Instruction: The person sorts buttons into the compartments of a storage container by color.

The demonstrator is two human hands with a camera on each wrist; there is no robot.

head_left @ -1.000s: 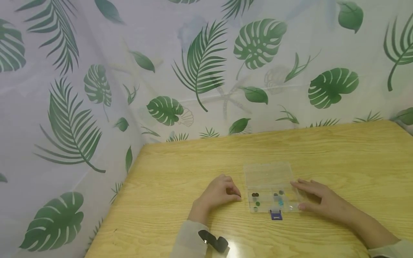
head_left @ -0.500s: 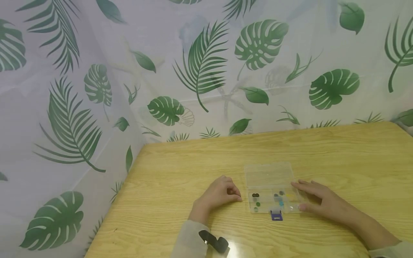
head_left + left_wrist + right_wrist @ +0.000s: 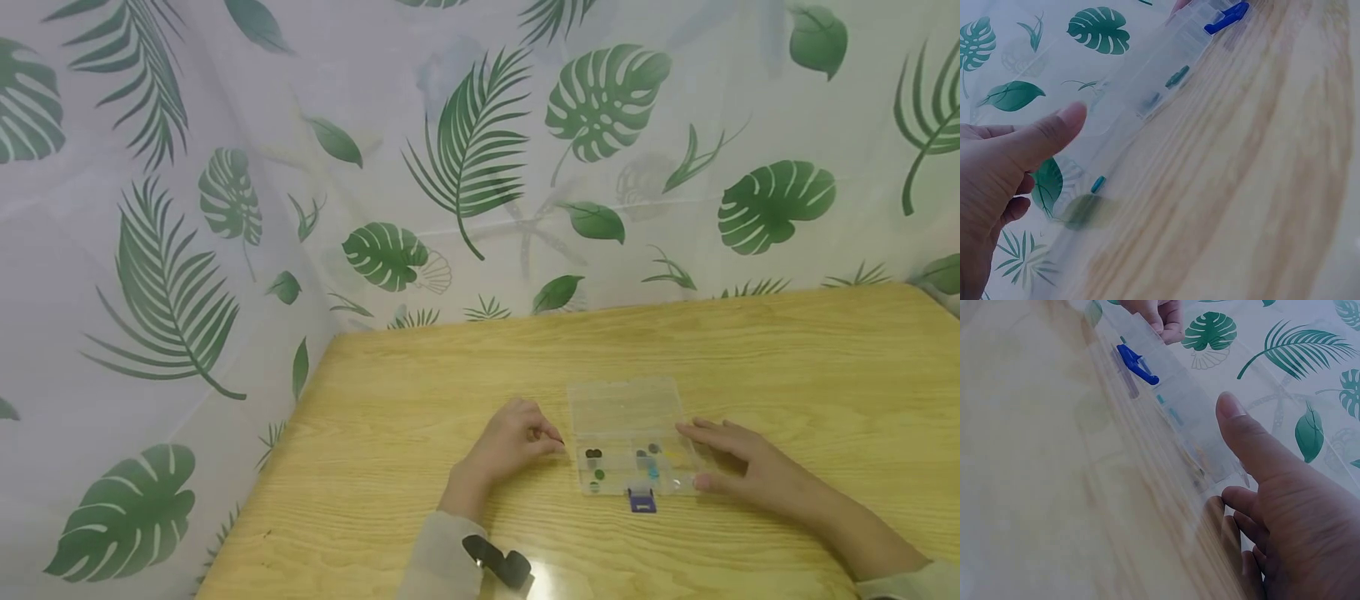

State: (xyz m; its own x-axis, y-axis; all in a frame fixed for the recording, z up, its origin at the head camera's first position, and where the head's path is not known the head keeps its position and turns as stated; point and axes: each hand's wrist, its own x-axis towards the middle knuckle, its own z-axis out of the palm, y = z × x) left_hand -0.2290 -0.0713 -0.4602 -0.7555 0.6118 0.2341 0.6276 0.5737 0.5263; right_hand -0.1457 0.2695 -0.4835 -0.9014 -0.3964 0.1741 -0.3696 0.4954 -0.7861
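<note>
A clear plastic compartment box [image 3: 618,479] lies on the table with its lid [image 3: 622,406] laid back and a purple-blue latch [image 3: 642,501] at the front. My left hand [image 3: 510,443] is just left of it, thumb and forefinger together on a small dark piece [image 3: 562,442]; its kind is too small to tell. In the left wrist view the thumb hides the forefinger, and a small teal disc [image 3: 1099,184] shows below the thumb tip. My right hand [image 3: 757,467] rests at the box's right end, fingers extended, index near the hinge and thumb by the front corner.
Inside the box are small round pieces: black ones [image 3: 594,454], green ones [image 3: 599,474], blue ones [image 3: 653,472] and yellow ones [image 3: 678,455]. The wood-grain table [image 3: 420,383] meets a leaf-patterned curtain [image 3: 480,167] at the back and left. A black strap [image 3: 497,562] crosses the left sleeve.
My left fingertips have risen a little and shifted slightly toward the box, and the dark piece now shows at their tips. The right hand and the box have stayed put.
</note>
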